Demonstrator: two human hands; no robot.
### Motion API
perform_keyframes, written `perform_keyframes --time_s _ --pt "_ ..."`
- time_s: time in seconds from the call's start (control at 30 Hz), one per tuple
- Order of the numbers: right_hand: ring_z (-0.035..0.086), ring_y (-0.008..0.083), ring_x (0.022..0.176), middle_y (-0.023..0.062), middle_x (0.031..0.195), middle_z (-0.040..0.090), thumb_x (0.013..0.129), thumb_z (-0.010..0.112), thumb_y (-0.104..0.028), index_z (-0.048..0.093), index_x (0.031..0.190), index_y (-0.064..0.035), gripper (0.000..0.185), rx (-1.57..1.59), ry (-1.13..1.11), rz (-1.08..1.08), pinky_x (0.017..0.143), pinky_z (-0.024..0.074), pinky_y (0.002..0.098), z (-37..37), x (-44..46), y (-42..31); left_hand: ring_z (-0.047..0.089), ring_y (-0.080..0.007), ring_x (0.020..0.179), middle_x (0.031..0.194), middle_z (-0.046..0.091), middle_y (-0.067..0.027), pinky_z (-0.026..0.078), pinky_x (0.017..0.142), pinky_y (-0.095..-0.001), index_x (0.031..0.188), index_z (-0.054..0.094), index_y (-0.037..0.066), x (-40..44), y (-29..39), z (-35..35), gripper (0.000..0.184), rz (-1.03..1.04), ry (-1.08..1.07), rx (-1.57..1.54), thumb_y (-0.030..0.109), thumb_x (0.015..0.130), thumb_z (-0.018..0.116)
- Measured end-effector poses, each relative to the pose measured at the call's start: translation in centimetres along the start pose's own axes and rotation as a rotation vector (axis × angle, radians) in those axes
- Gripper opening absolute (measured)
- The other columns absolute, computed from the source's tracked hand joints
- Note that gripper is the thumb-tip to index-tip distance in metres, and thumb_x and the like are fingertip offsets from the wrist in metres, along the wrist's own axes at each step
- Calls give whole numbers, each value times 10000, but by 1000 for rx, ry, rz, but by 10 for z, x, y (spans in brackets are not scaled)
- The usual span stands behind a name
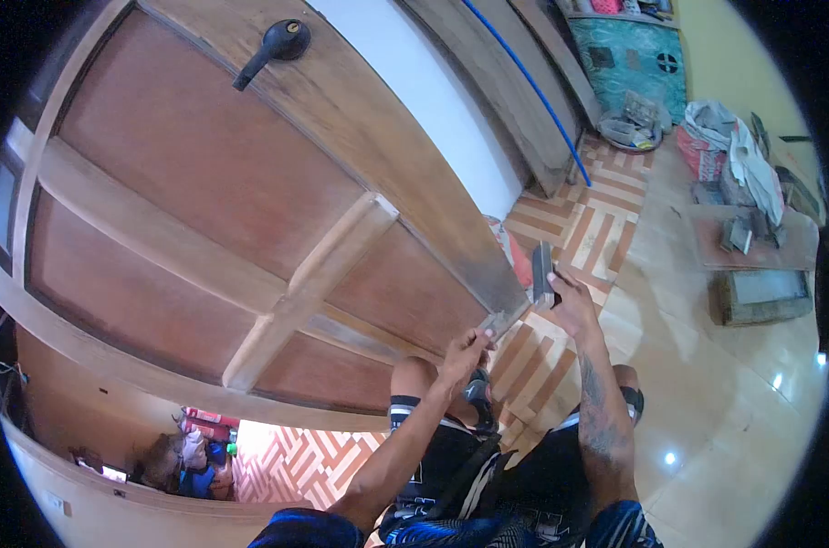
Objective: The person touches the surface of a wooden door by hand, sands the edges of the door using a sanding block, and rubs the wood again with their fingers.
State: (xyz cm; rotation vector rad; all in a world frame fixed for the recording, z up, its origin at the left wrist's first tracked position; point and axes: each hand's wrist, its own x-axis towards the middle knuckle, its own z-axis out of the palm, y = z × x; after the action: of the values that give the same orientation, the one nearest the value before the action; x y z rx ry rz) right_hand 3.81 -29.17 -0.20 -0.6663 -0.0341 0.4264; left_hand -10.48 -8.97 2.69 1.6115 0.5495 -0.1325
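A brown wooden door (pixel 433 173) with reddish-brown panels and a black lever handle (pixel 284 41) fills the left and centre of the view. At its lower corner, my left hand (pixel 465 353) is closed on a small light grey flat piece (pixel 496 322), which lies against or just in front of the door's end; contact is unclear. My right hand (pixel 571 301) grips a grey rectangular block (pixel 543 276) with a darker face, held upright just right of the door corner. My bent legs are below, on either side of my forearms.
Planks (pixel 487 82) and a blue pipe (pixel 533 87) lean behind the door. On the right are a white sack (pixel 720 128), a low board with tools (pixel 707 242) and a grey box-like block (pixel 763 297). Several bundled items (pixel 195 457) lie beyond the door at lower left.
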Motion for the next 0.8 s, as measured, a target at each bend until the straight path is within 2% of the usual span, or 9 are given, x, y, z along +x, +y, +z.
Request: perform_keyframes --time_s 0.07,0.17,0.27,0.37,0.53,0.6,0.67,0.73,0.8 --pt "623 176 1049 119 1222 620 971 567 -85 492 1350 70 416 -26 -14 66 907 506 309 -6 2 12 539 -70 636 801 624 -12 423 555 -220 1039 634 49 -3 -12 -13 264 -125 -43 72 303 969 612" --pt "620 158 1002 86 1172 628 978 553 -112 495 1348 62 413 -47 -10 71 871 504 313 0 9 19 576 -77 699 826 633 -32 451 600 -225 1070 614 37 -3 -33 -11 294 -7 -237 252 311 965 613" --pt "593 178 1115 126 1301 579 960 583 -89 434 1409 62 496 -61 41 104 944 485 313 -19 21 30 595 -87 762 884 644 -40 477 649 -243 1092 600 45 8 -27 13 308 -129 -395 332 325 965 608" --pt "578 179 1140 128 1320 564 959 584 -90 432 1410 62 499 27 79 136 961 476 316 -14 23 16 594 -96 797 959 648 -37 497 682 -270 1092 598 49 42 -29 31 277 -94 -505 349 300 973 599" --pt "588 189 1123 130 1310 567 975 548 -86 429 1412 62 476 38 126 173 964 474 316 -42 40 8 616 -123 845 994 636 -35 520 754 -284 1123 598 15 84 45 27 245 215 -422 542 216 983 591" --pt "594 189 1107 132 1297 574 982 536 -91 431 1411 60 466 30 192 207 955 479 315 -58 35 -1 620 -126 809 952 647 -106 544 697 -305 1112 615 21 90 54 7 248 143 -250 304 226 971 602" --pt "602 187 1087 132 1279 584 988 528 -98 436 1408 58 457 36 266 237 940 487 315 -67 29 -16 639 -151 824 966 651 -111 561 706 -295 1114 612 5 85 58 -24 216 1 -16 384 165 970 594" --pt "604 190 1075 133 1266 590 988 527 -94 429 1409 64 460 62 331 269 924 495 325 -85 15 -26 651 -177 805 950 653 -98 564 693 -310 1152 595 -10 90 16 -70 234 1 104 497 141 975 575" --pt "606 195 1066 132 1259 592 989 523 -92 420 1411 69 463 88 404 285 908 502 333 -101 -4 -38 646 -166 754 895 659 -81 543 634 -308 1066 630 -7 62 -43 -103 197 -39 323 287 158 980 563"
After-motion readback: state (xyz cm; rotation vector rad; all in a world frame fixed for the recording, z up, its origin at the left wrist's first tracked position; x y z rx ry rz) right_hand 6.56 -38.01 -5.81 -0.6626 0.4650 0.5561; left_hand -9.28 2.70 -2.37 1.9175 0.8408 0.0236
